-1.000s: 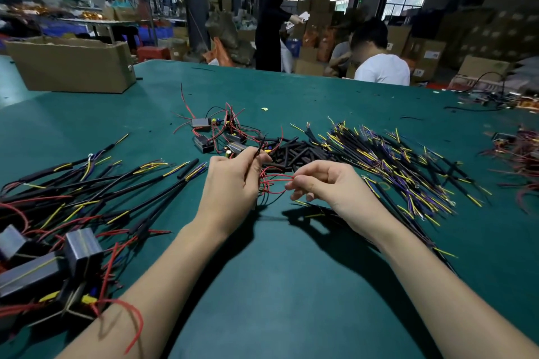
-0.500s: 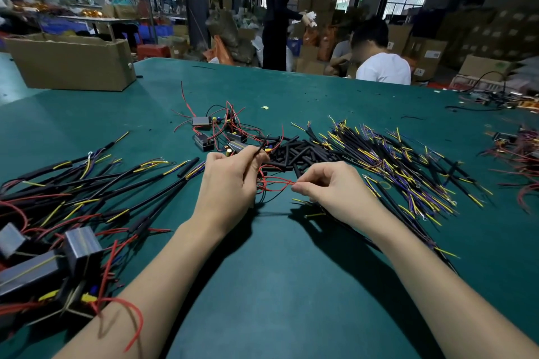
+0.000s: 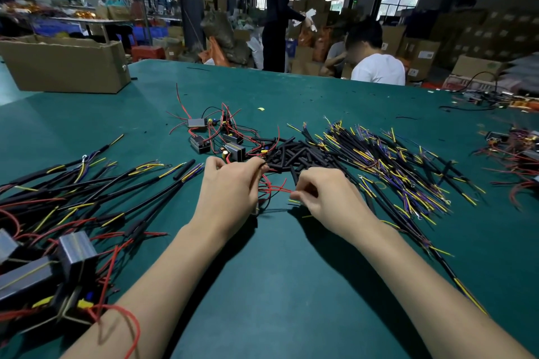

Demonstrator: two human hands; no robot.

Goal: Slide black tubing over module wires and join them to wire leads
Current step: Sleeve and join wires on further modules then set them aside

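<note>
My left hand curls around a small module that is mostly hidden under the palm, and its fingertips pinch a short black tube by the tubing pile. Thin red module wires loop from it to my right hand, which pinches their free ends. Just beyond both hands lies a heap of short black tubing pieces. To the right spreads a pile of black-sheathed wire leads with yellow and purple ends. Loose modules with red wires sit behind my left hand.
Finished leads and grey modules crowd the table's left side. A cardboard box stands at the far left. More wiring lies at the right edge. A seated person in white is at the far edge.
My right hand has moved slightly left and down along the red wires. My left hand has stayed by the tubing pile, its fingertips closing on a tube piece.
</note>
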